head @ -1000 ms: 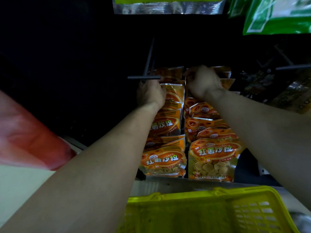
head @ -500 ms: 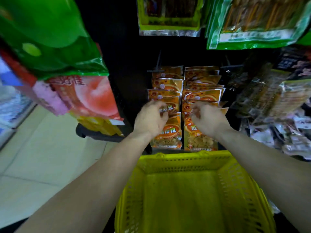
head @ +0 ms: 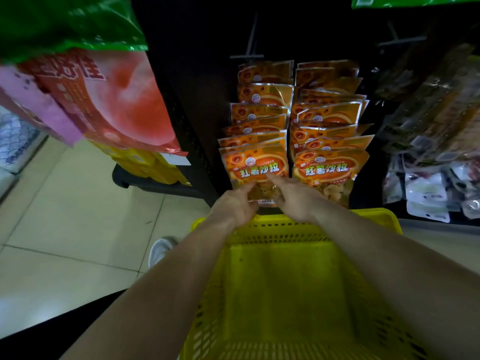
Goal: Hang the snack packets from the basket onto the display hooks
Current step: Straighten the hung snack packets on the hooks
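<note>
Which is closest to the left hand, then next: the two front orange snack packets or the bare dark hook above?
1. Left-column front orange foil snack packet: the left hand grips its bottom.
2. Right-column front orange foil snack packet: just rightward.
3. Bare dark metal hook: top, above left column.

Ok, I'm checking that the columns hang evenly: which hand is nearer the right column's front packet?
Right. The right hand sits just lower-left of the right front packet; the left hand is farther left, on the left front packet.

left grip [head: 235,206] – arm outstretched, fingers curled, maybe pinching | right grip [head: 296,198] – arm outstretched, forefinger straight
</note>
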Motion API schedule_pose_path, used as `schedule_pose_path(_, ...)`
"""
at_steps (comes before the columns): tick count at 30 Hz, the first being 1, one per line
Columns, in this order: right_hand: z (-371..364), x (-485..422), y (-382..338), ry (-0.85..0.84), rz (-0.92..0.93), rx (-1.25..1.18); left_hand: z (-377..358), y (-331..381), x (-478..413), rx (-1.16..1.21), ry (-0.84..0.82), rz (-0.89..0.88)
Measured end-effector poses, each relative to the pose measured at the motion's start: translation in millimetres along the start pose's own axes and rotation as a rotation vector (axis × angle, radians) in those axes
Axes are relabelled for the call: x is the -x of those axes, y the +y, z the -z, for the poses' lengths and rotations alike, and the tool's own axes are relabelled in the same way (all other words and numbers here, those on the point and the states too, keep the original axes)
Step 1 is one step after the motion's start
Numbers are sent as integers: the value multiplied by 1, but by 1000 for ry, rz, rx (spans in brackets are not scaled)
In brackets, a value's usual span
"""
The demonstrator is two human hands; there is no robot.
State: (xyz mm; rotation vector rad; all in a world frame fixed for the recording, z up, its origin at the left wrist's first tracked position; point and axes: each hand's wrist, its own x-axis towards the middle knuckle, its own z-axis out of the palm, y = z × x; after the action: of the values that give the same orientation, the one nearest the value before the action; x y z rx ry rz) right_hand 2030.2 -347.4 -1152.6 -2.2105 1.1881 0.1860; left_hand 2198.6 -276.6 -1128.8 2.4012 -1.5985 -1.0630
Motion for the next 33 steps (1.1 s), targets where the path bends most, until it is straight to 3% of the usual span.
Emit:
schedule_pose_path(4, -2, -14, 10, 20, -33, -5, -8, -7, -19, 58, -72, 15)
schedule_pose_path(18, -14, -39, 3, -1, -40, -103, -10, -13, -52, 79, -20, -18)
schedule_pose_path(27, 12, 9, 6, 66, -3, -112, -5, -10, -20, 109, 37, -79)
schedule_pose_path(33, 36, 53, 56, 96, -161, 6, -16, 22, -8, 156, 11, -203)
